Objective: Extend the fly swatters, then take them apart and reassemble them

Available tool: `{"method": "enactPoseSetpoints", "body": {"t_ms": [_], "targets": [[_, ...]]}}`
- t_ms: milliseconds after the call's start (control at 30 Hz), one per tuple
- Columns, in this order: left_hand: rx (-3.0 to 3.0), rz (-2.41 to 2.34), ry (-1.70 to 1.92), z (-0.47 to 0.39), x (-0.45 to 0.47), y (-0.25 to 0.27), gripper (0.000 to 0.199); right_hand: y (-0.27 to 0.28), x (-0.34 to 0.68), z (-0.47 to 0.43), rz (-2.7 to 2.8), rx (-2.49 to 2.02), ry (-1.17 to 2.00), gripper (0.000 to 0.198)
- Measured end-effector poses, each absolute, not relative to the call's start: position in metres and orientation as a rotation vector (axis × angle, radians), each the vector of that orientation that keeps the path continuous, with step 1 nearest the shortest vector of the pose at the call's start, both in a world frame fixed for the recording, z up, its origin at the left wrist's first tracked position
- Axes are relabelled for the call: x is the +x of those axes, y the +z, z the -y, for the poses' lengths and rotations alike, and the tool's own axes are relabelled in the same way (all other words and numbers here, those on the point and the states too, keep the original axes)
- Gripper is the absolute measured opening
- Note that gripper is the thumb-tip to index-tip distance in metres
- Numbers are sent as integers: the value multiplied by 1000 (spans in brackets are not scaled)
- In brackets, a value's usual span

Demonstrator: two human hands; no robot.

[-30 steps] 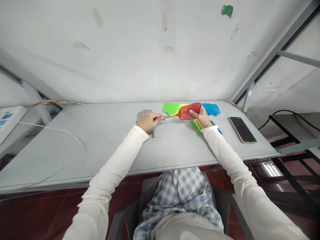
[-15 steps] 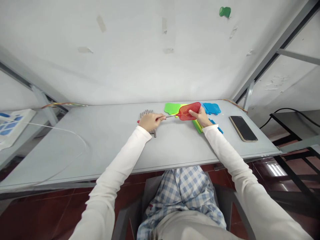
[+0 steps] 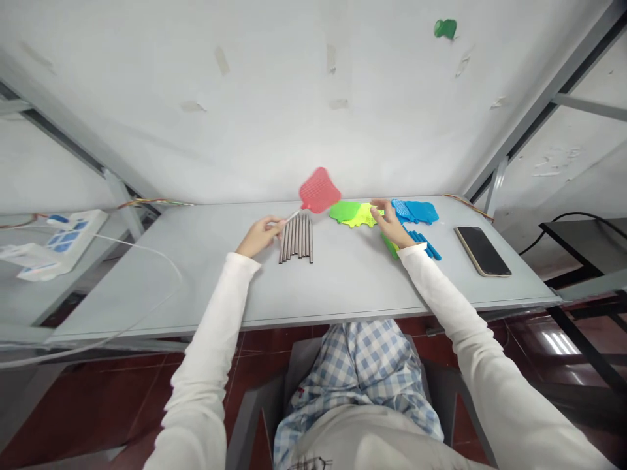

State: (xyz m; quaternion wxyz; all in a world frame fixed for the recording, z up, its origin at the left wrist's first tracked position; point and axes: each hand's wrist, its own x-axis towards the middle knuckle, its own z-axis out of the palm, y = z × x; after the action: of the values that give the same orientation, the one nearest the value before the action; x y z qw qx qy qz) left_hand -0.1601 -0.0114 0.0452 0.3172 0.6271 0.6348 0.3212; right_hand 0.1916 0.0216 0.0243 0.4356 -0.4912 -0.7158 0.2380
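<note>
My left hand [image 3: 261,236] is closed around the metal rod of a red fly swatter [image 3: 320,190], whose mesh head tilts up to the right, slightly blurred. Just under it a row of metal rods [image 3: 296,239] lies on the table. My right hand [image 3: 390,222] holds nothing, its fingers apart and bent over the table. Beside those fingers are green and yellow swatter heads [image 3: 361,214] and blue swatter heads [image 3: 422,211]. Several blue handles [image 3: 428,245] and green handles [image 3: 389,244] lie near the right wrist, the green ones partly hidden by it.
A phone [image 3: 482,251] lies at the right of the grey table [image 3: 210,281]. On the left, a white and blue box [image 3: 73,238] stands on a lower surface, and a white cable [image 3: 161,261] loops across. A white wall [image 3: 274,117] rises behind the table.
My right hand has let go of the red swatter head. My left hand has moved left with the swatter, whose head now points up, and the metal rods are uncovered.
</note>
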Motion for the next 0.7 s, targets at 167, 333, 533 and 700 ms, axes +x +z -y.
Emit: {"method": "enactPoseSetpoints", "body": {"t_ms": [167, 333, 533, 700], "targets": [[1286, -2024, 844, 24, -207, 23, 39, 18, 206, -32, 2093, -1363, 35, 30], [1506, -2519, 656, 28, -207, 10, 35, 19, 201, -29, 2294, -1455, -157, 32], [1524, -2749, 542, 23, -187, 10, 35, 33, 206, -17, 2323, -1778, -51, 32], [1921, -2496, 729, 26, -145, 20, 36, 37, 211, -10, 2306, -1956, 2, 39]]}}
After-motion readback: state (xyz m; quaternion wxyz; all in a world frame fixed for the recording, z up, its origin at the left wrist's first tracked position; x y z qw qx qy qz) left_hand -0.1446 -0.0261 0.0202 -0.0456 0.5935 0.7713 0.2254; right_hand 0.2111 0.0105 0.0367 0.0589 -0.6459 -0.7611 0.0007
